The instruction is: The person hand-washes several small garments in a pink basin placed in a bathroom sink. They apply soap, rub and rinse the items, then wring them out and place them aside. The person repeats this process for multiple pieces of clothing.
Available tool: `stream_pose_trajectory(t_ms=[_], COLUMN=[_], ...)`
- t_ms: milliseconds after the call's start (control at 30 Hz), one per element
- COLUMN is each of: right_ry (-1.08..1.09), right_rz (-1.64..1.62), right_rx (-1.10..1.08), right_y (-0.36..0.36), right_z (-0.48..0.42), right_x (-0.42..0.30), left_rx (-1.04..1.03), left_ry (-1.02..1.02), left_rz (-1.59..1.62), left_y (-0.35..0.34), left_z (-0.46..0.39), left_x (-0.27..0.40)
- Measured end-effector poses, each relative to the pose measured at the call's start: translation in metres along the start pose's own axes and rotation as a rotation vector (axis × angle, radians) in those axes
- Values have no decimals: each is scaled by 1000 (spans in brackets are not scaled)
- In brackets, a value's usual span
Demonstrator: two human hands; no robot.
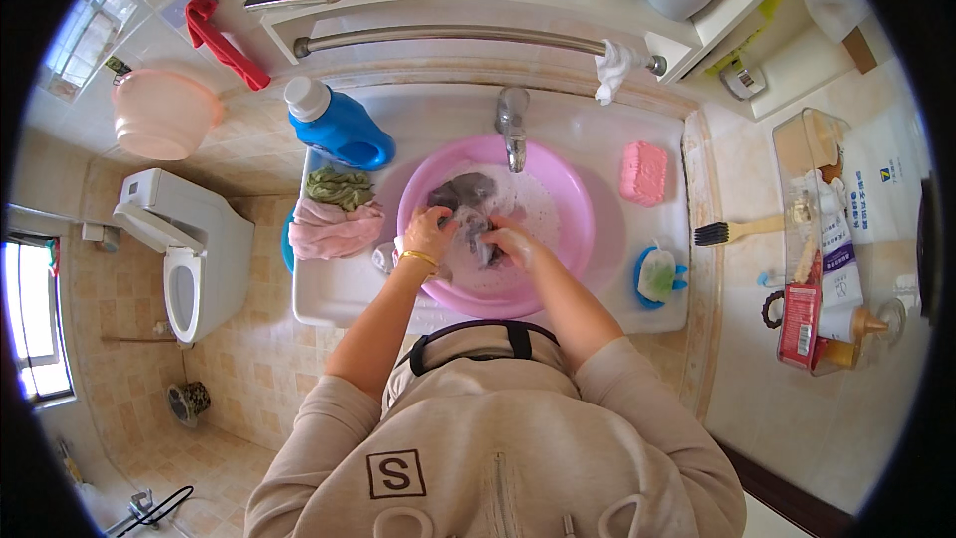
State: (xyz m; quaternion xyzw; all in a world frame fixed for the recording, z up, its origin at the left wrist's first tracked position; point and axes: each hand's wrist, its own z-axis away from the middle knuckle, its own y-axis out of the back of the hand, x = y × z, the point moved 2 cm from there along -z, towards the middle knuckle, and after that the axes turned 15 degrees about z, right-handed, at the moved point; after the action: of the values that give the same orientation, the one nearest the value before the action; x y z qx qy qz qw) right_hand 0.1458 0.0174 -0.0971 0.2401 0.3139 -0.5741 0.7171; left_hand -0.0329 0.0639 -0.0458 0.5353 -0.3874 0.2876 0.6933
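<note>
A pink plastic basin [575, 228] with soapy water stands in the white washbasin [597, 299] under the metal faucet [513, 127]. Over it, my left hand [429, 235], a gold bracelet at its wrist, grips one side of a wet grey cloth [472, 228]. My right hand [515, 240], with suds on it, grips the cloth's other side. Darker grey fabric [463, 189] lies in the foam just beyond the hands. A small light cloth piece [384, 258] lies at the basin's left rim, partly hidden by my left wrist.
On the left of the washbasin are a blue detergent bottle [340, 127], a green cloth [340, 188] and a pink cloth [336, 228]. On the right are a pink soap bar [644, 173] and a blue soap dish [657, 276]. A metal rail [448, 33] runs behind, below a shelf.
</note>
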Motion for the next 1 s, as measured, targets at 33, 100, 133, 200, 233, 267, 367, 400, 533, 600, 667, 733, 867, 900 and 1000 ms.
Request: stream_pose_trajectory(t_ms=[33, 100, 133, 200, 233, 267, 367, 400, 533, 600, 667, 733, 867, 900, 1000], right_ry=[48, 143, 159, 187, 202, 184, 207, 294, 409, 417, 422, 424, 397, 381, 364], right_rz=[-130, -395, -376, -399, -408, -415, -429, -383, -431, -497, -558, -616, -639, -639, -628], right_rx=[-42, -109, -139, -84, -65, -74, -65, -24, 103, 38, -23, -74, -30, -7, -43], right_y=[-3, 1, 8, 13, 9, 10, 28, 32, 50, 46, 43, 43, 42, 39, 34], right_z=[11, 36, 39, 41, 50, 64, 73, 78, 89, 94, 95, 93, 89, 91, 95], right_x=[-12, -31, -31, -36, -50, -62, -59, -61, -60, -66, -68, -67, -64, -68, -69], left_rx=[-30, -137, -183, -282, -262, -241, -139, -94, -94, -74, -135, -153, -245, -304, -449], left_ry=[116, 454, 634, 738, 676, 614, 553, 554, 578, 612, 654, 617, 399, 351, 313], left_rz=[107, 567, 844, 1323, 1322, 1321, 1456, 1523, 1545, 1561, 1607, 1436, 1011, 993, 998], left_y=[-3, -4, -3, -8, -8, -8, -11, -9, -1, -6, -12, -13, -11, -10, -19], left_z=[2, 8, 12, 16, 14, 11, 2, 1, 3, 5, 5, 8, 30, 33, 36], left_x=[-1, 9, 26, 32, 25, 19, 9, 13, 22, 18, 6, 17, 58, 63, 69])
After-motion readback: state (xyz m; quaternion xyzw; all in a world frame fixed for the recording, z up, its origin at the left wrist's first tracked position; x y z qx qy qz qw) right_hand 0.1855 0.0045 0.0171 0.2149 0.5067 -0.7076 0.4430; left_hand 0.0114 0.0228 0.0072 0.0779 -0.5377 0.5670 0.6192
